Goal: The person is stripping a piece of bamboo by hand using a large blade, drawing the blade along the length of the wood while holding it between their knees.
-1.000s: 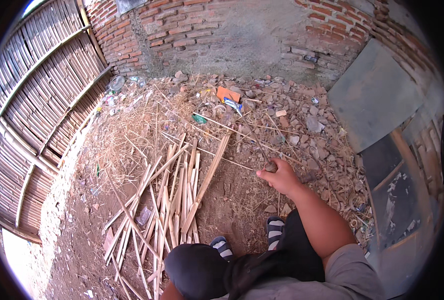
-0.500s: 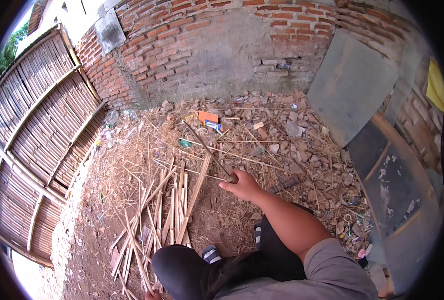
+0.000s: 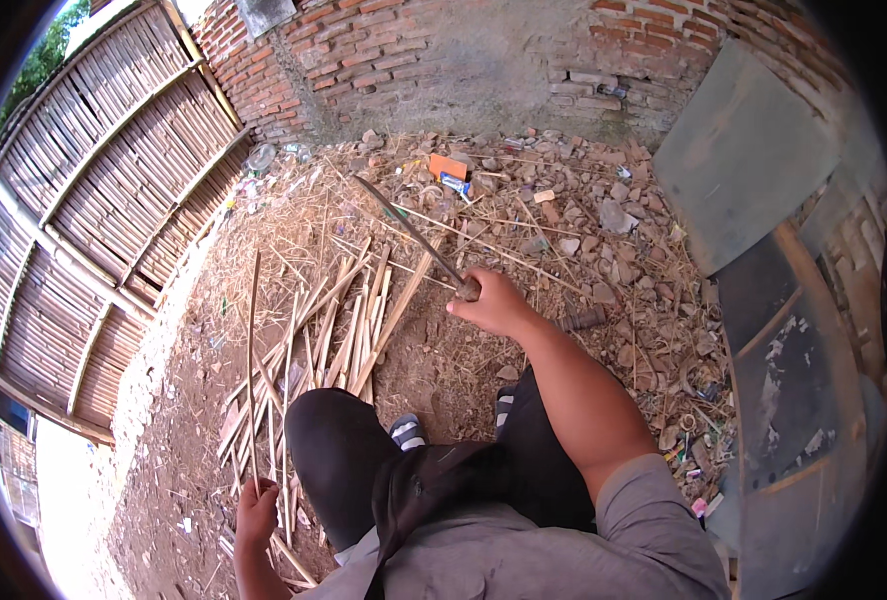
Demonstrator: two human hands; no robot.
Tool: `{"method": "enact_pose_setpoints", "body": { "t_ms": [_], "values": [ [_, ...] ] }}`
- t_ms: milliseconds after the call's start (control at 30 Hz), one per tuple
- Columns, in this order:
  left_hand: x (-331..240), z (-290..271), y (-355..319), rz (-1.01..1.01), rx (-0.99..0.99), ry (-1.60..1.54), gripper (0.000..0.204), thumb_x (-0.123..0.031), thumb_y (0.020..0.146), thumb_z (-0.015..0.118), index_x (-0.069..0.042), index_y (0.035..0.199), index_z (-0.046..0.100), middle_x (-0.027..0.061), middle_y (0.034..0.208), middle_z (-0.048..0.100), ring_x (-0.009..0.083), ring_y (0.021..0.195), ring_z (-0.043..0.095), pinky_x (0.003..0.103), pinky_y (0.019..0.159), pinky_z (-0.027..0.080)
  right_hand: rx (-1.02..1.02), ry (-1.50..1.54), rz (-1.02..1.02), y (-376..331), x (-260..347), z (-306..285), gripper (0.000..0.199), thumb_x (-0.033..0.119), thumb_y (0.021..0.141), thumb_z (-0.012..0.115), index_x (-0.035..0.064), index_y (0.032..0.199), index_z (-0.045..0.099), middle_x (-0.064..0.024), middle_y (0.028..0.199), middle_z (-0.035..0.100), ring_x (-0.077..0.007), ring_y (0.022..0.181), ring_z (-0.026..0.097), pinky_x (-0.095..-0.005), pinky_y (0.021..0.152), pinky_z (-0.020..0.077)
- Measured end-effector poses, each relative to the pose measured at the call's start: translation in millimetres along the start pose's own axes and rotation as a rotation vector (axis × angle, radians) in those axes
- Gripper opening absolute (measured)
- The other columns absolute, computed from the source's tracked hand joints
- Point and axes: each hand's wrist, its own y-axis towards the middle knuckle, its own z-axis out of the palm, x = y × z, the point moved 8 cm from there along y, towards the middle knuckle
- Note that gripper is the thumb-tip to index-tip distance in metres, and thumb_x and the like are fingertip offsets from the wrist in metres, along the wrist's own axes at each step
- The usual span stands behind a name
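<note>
Right hand (image 3: pixel 492 303): centre of the frame, fingers wrapped around the handle of a long dark-bladed knife (image 3: pixel 409 233); the blade slants toward the upper left, over the ground.
Left hand (image 3: pixel 257 515): lower left, fingers closed around the lower end of one thin upright bamboo strip (image 3: pixel 253 350).
Loose strips: a heap of split pale bamboo strips (image 3: pixel 349 330) lies on the bare dirt ground (image 3: pixel 164 470) between the two hands, too many and too overlapped to count.
Edges: a woven bamboo fence (image 3: pixel 94 220) closes the left side, a red brick wall (image 3: pixel 444 50) the top, grey flat sheets (image 3: pixel 749 160) the right.
Open room: dirt lower left; stone rubble (image 3: pixel 604 200) crowds the upper right.
Feet: two striped sandals (image 3: pixel 409 432) just below the heap.
</note>
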Motion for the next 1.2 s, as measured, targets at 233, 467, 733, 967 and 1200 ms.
{"method": "enact_pose_setpoints", "body": {
  "t_ms": [233,467,733,967,1200],
  "values": [
    [-33,25,-29,0.046,0.002,0.281,0.016,-0.018,0.097,0.060,-0.002,0.097,0.060,0.0038,0.068,0.058,0.0131,0.062,0.055,0.032,0.057,0.043,0.198,-0.177,-0.045,-20,24,9,0.043,0.027,0.078,0.077,0.0002,0.109,0.064,-0.0205,0.094,0.068,-0.0337,0.090,0.068,-0.0425,0.078,0.0520],
    [-48,63,-47,0.145,0.016,0.557,0.029,-0.026,0.101,0.053,0.001,0.091,0.059,0.0160,0.067,0.062,0.0287,0.066,0.063,0.043,0.062,0.047,0.341,-0.319,-0.193,-22,21,38,0.035,0.031,0.080,0.077,0.0064,0.103,0.065,-0.0146,0.082,0.066,-0.0323,0.080,0.067,-0.0442,0.070,0.0501],
    [-58,79,-31,0.268,0.069,0.673,0.032,-0.027,0.101,0.051,0.001,0.089,0.062,0.0241,0.077,0.066,0.0445,0.079,0.066,0.052,0.068,0.049,0.506,-0.536,-0.264,-40,40,90,0.034,0.035,0.077,0.078,0.0128,0.101,0.067,-0.0144,0.088,0.070,-0.0361,0.091,0.069,-0.0496,0.076,0.0545],
    [-66,81,-13,0.318,0.130,0.798,0.033,-0.031,0.099,0.053,0.000,0.089,0.062,0.0271,0.080,0.066,0.0481,0.082,0.065,0.054,0.072,0.049,0.531,-0.554,-0.152,-12,13,83,0.037,0.033,0.077,0.077,0.0122,0.106,0.068,-0.0148,0.094,0.071,-0.0361,0.093,0.068,-0.0480,0.079,0.0543],
    [-72,78,-10,0.353,0.183,0.754,0.038,-0.035,0.098,0.055,0.000,0.086,0.062,0.0284,0.080,0.065,0.0486,0.082,0.064,0.056,0.074,0.049,0.403,-0.458,-0.133,-3,8,73,0.039,0.034,0.078,0.076,0.0083,0.106,0.068,-0.0178,0.091,0.070,-0.0371,0.089,0.068,-0.0483,0.077,0.0524]
  ]
}}
